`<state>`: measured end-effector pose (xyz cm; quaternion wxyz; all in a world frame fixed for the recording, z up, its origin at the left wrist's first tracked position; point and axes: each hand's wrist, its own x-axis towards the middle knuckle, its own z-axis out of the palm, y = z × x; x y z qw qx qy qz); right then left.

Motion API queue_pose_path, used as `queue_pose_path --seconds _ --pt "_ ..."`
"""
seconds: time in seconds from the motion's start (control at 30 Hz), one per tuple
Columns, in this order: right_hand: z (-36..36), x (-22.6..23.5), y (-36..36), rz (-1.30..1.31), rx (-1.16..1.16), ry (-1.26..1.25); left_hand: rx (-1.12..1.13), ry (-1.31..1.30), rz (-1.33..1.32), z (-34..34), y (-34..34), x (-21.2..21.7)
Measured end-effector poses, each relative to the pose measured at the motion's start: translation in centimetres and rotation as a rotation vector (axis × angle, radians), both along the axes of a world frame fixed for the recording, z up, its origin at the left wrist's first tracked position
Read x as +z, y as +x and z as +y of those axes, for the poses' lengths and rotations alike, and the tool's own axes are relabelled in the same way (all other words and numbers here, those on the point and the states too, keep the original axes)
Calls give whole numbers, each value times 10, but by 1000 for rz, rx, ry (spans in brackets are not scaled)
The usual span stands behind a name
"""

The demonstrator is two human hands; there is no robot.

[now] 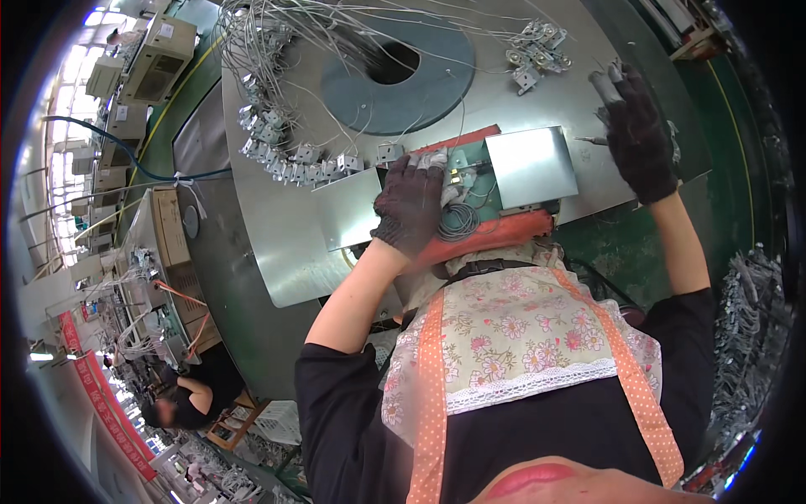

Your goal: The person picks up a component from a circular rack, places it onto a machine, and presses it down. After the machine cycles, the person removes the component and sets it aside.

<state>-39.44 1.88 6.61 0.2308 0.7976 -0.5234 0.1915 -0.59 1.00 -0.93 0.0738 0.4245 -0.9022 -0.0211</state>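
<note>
My left hand (411, 202), in a dark glove with grey fingertips, presses down on the left side of a green fixture (480, 176). Its fingers are bent close together, hiding whatever is under them. A brass-coloured piece (456, 177) shows beside the thumb, and a coil of grey cable (459, 221) lies just below. To the right, my right hand (636, 134), gloved alike, is over the metal tabletop with its fingers stretched out. A thin pointed tool (591, 139) sticks out beside its palm; I cannot tell whether it is held. Between the hands sits a shiny metal plate (531, 168).
Small metal boxes with wires (315, 168) curve along the left of the table (290, 260). More boxes (537, 55) are grouped at the far right. A grey disc with a hole (453, 84) lies at the back. Another person (197, 399) sits at the lower left.
</note>
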Motion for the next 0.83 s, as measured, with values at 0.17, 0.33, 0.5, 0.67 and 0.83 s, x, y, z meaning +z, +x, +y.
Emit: queue_pose_path --seconds 0.17,0.33,0.5,0.67,0.83 --pt "25 10 1 -667 83 316 -97 -110 260 2 9 -26" --pt "27 -13 17 -768 231 372 155 -39 -67 9 -16 -32" --pt "13 -8 11 -1502 174 1060 74 -199 126 0 -17 -20" --pt "27 20 23 -1783 549 1113 182 -401 -43 5 -25 -42" --pt "41 47 20 -1966 1242 1077 95 -616 -17 -5 -29 -66"
